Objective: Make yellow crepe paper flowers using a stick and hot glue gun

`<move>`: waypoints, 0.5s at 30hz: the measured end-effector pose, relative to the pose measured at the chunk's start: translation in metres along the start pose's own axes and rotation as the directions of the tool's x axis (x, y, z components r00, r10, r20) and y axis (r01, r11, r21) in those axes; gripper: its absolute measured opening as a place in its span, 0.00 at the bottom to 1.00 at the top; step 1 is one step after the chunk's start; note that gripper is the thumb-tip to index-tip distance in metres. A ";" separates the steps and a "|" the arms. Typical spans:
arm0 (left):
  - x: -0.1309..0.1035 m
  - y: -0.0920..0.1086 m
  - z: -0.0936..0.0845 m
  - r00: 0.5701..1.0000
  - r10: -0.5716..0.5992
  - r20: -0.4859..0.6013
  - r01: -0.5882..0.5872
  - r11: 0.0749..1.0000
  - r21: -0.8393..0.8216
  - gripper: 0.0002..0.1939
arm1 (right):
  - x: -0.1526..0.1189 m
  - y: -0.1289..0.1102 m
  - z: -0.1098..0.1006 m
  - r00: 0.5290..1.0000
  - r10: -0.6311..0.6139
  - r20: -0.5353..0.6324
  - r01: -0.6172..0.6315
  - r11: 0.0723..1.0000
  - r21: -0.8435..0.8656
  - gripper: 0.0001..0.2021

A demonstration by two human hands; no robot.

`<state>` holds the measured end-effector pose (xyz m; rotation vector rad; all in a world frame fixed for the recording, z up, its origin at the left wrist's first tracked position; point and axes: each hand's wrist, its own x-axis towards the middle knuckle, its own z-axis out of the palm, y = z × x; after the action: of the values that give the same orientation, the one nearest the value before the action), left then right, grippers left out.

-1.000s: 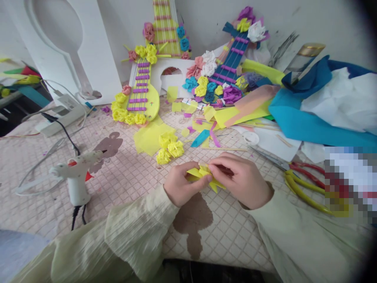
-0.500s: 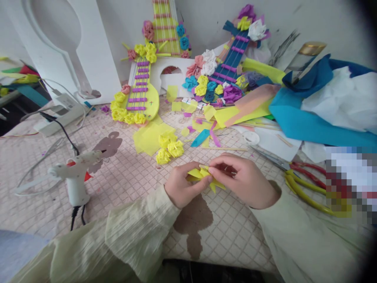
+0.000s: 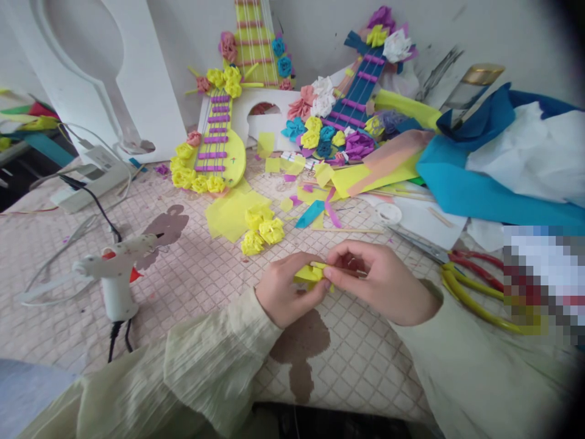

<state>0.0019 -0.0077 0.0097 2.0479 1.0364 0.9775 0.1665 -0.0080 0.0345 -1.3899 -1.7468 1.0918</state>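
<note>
The yellow crepe-paper piece (image 3: 307, 274) is pinched between the fingers of the left hand (image 3: 289, 289) and those of the right hand (image 3: 384, 283), which also grip a thin stick (image 3: 359, 273), above the bench (image 3: 196, 280). Just beyond lie three yellow paper flowers (image 3: 271, 231) and a wooden skewer (image 3: 350, 230). Scissors (image 3: 444, 257) sit near the right hand; a glue gun (image 3: 117, 292) stands well to the left. Farther back, a yellow model guitar (image 3: 236, 155) and a blue one (image 3: 361, 89) lean among paper scraps (image 3: 311, 214).
</note>
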 end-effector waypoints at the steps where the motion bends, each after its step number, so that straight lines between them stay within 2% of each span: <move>1: 0.000 0.000 0.000 1.000 -0.028 0.015 0.029 0.999 -0.039 0.10 | 0.000 0.000 0.000 1.000 -0.004 -0.008 0.004 1.000 0.001 0.03; 6: 0.001 0.000 -0.001 0.985 -0.172 -0.001 0.168 0.963 -0.209 0.10 | -0.001 0.002 0.005 0.997 -0.035 -0.076 0.032 0.999 -0.040 0.05; 9: 0.001 -0.003 0.000 0.982 -0.182 -0.045 0.168 0.961 -0.218 0.10 | -0.002 0.001 0.007 0.996 -0.052 -0.079 0.049 0.998 -0.032 0.06; 15: 0.002 -0.004 -0.002 0.973 -0.194 -0.128 0.166 0.965 -0.203 0.10 | -0.001 -0.001 0.004 0.997 -0.070 -0.012 0.071 0.997 0.034 0.06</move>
<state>-0.0007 -0.0038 0.0078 1.7144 1.1363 1.0991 0.1634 -0.0101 0.0335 -1.3008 -1.7478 1.0698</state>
